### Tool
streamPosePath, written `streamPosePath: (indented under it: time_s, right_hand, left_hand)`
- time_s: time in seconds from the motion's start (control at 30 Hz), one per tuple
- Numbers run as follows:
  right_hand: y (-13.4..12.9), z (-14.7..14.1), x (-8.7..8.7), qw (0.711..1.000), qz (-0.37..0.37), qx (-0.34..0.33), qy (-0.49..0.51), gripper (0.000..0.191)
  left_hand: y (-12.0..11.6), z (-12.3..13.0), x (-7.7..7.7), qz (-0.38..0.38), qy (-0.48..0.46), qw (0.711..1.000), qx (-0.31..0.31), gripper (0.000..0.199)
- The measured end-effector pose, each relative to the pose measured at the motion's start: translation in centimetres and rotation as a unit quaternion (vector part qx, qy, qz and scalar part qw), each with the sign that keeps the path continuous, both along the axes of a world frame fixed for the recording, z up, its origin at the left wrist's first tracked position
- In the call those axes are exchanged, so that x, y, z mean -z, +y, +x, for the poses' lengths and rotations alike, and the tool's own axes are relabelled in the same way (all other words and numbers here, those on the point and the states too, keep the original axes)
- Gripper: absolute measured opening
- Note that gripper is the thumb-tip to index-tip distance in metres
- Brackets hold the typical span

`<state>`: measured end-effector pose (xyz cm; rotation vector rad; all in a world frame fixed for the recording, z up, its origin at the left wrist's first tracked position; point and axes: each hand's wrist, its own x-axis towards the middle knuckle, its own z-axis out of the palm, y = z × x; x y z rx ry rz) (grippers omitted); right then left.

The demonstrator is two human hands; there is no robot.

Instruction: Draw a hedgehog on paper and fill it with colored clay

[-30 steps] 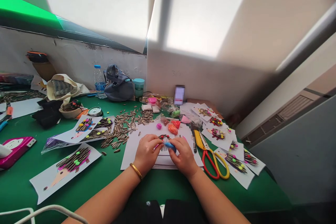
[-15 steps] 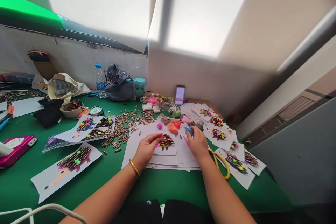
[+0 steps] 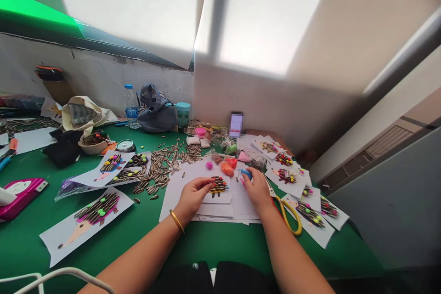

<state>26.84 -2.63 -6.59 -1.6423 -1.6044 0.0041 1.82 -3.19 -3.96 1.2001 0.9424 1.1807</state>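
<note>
Head view: we look down at our two bare hands over a green table mat (image 3: 31, 234).
Left hand (image 3: 195, 195): our fingers (image 3: 206, 183) lie close together, their tips just beside the hedgehog card (image 3: 218, 186); we cannot tell whether they pinch anything. A gold bangle (image 3: 177, 221) circles our wrist.
Right hand (image 3: 257, 188): our fingers pinch a lump of blue modelling clay (image 3: 245, 174).
Hedgehog card: it lies on a stack of white paper (image 3: 210, 211) between our hands, its back covered with sunflower seeds and coloured balls.
Bowl: a beige bowl (image 3: 92, 144) holds small coloured bits, far to our left.
Bottle: a plastic bottle (image 3: 130, 103) holds water and stands against the wall, beside a grey bag (image 3: 156, 115).
Cup: a teal cup (image 3: 183, 114) stands just right of that bag; its contents are hidden.
Plastic bags: clear bags (image 3: 220, 140) hold clay and lie just beyond the paper.
Loose seeds: a heap of sunflower seeds (image 3: 168, 161) lies directly on the mat.
</note>
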Motion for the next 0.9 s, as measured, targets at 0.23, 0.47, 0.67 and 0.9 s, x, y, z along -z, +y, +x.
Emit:
streamPosePath:
  time_s: [0.23,0.47,0.67,0.9]
  right_hand:
    - [-2.1,-2.9,-0.9,0.988,0.040,-0.141,0.046,0.027]
    - [-3.7,-6.1,-1.5,0.965,0.065,-0.251,0.038,0.025]
    - [-3.8,-6.5,-1.9,0.959,0.055,-0.276,0.040,0.022]
    - [-3.0,-5.1,-1.6,0.985,0.068,-0.158,0.017,0.026]
  left_hand:
    - [-0.2,0.3,0.3,0.074,0.054,0.996,-0.022,0.021]
    - [0.0,0.1,1.3,0.180,0.150,0.971,-0.035,0.020]
    - [-0.4,-0.3,0.6,0.282,0.245,0.927,-0.037,0.013]
    - [-0.3,-0.6,0.1,0.238,0.207,0.945,-0.084,0.017]
